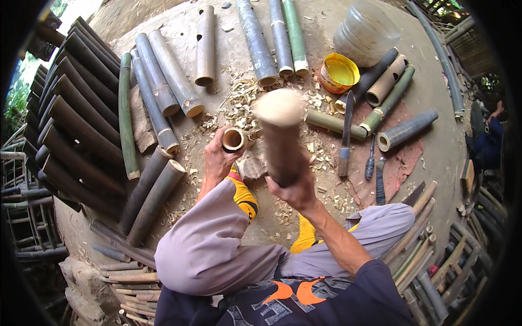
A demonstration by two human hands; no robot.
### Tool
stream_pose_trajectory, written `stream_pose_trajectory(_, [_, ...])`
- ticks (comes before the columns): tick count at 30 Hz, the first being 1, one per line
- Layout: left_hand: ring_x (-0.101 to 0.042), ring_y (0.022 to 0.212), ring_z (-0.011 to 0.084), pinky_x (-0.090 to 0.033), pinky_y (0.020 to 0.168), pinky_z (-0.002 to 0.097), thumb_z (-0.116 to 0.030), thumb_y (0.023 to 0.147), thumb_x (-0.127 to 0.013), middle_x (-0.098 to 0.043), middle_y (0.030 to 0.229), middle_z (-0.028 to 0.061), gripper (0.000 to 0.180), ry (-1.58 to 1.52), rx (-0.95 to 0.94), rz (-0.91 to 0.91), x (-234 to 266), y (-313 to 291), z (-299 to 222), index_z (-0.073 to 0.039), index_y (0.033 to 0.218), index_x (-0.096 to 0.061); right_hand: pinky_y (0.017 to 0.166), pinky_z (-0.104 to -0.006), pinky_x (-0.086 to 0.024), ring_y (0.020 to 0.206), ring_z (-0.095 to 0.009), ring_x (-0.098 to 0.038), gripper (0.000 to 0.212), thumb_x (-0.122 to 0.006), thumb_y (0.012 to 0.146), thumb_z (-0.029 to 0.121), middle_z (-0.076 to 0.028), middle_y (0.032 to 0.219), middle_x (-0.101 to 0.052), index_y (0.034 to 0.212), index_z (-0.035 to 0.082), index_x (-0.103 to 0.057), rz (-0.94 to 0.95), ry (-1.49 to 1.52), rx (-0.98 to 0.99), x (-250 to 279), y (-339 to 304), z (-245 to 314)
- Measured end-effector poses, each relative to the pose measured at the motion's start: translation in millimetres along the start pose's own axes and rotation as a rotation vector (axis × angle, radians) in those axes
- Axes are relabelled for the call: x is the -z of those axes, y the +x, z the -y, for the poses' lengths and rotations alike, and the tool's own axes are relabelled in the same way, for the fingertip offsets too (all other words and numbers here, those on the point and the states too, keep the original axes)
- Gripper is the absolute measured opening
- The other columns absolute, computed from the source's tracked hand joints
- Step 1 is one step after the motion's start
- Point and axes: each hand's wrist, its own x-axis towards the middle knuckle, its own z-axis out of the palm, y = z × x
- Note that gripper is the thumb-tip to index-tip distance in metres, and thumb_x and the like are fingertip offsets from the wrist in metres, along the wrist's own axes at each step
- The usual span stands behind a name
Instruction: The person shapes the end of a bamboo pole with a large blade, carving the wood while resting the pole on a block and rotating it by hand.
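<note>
Upright in my left hand (216,155) is a short bamboo tube (234,139), its open pale-rimmed end facing up. The fingers wrap round its side. A wooden mallet (280,144), thick and dark with a pale round end, is raised to the right of the tube and smeared by motion. My right hand (296,187) is closed round its lower part. Mallet and tube look apart. Beside the tube a small wood block (251,169) lies on the ground, near my yellow-covered left foot (243,195). Pale shavings (239,111) are scattered about both hands.
Several bamboo tubes (163,98) lie ahead, and dark ones are stacked at left (81,119). To the right are a yellow tub (339,73), a clear plastic container (367,35), a long blade (346,130) and smaller handled tools (380,182) on a reddish cloth (399,163).
</note>
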Motion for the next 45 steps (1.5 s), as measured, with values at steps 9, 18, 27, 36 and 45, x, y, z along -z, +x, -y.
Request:
stream_pose_trajectory(9, [-0.069, 0.086, 0.0236, -0.055, 0.073, 0.0343, -0.020, 0.068, -0.082, -0.068, 0.095, 0.0120, 0.053, -0.010, 0.024, -0.076, 11, -15, 6, -0.008, 0.113, -0.056, 0.090, -0.0410, -0.047, 0.103, -0.037, -0.061, 0.080, -0.078, 0.067, 0.026, -0.027, 0.111, -0.059, 0.130, -0.004, -0.039, 0.173, -0.064, -0.519, 29, -82, -44])
stream_pose_trajectory(18, [-0.065, 0.076, 0.0183, -0.055, 0.064, 0.0290, -0.004, 0.075, -0.066, -0.062, 0.094, 0.0102, 0.046, -0.364, 0.235, -0.200, 32, -36, 50, -0.001, 0.117, -0.046, 0.085, -0.0447, -0.048, 0.099, -0.038, -0.058, 0.081, -0.077, 0.062, 0.022, -0.021, 0.111, -0.058, 0.134, 0.011, -0.041, 0.501, -0.443, -0.447, 46, -104, -74])
stream_pose_trajectory(27, [-0.065, 0.070, 0.0181, -0.056, 0.060, 0.0288, -0.002, 0.076, -0.072, -0.063, 0.093, 0.0105, 0.043, -0.549, 0.325, -0.223, 39, -43, 51, -0.003, 0.112, -0.047, 0.095, -0.0466, -0.041, 0.112, -0.040, -0.049, 0.071, -0.072, 0.077, 0.018, -0.027, 0.121, -0.049, 0.135, -0.004, -0.036, -0.011, -0.383, -0.800, 62, -59, -129])
stream_pose_trajectory(36, [-0.061, 0.101, 0.0203, -0.048, 0.089, 0.0323, -0.012, 0.065, -0.084, -0.061, 0.110, 0.0102, 0.065, -0.188, 0.148, -0.172, 21, -37, 54, -0.003, 0.120, -0.051, 0.085, -0.0481, -0.043, 0.097, -0.041, -0.054, 0.057, -0.068, 0.075, 0.014, -0.028, 0.106, -0.055, 0.125, 0.001, -0.043, -0.242, -0.671, -0.689, 54, -59, -248])
stream_pose_trajectory(45, [-0.065, 0.096, 0.0273, -0.053, 0.083, 0.0353, -0.018, 0.063, -0.086, -0.064, 0.106, 0.0148, 0.060, -0.002, -0.008, -0.080, 9, -38, 22, -0.002, 0.113, -0.056, 0.058, -0.0325, -0.049, 0.066, -0.016, -0.057, 0.042, -0.066, 0.083, 0.038, -0.006, 0.075, -0.057, 0.102, 0.005, -0.050, -0.018, 0.145, -0.668, 14, -20, -72])
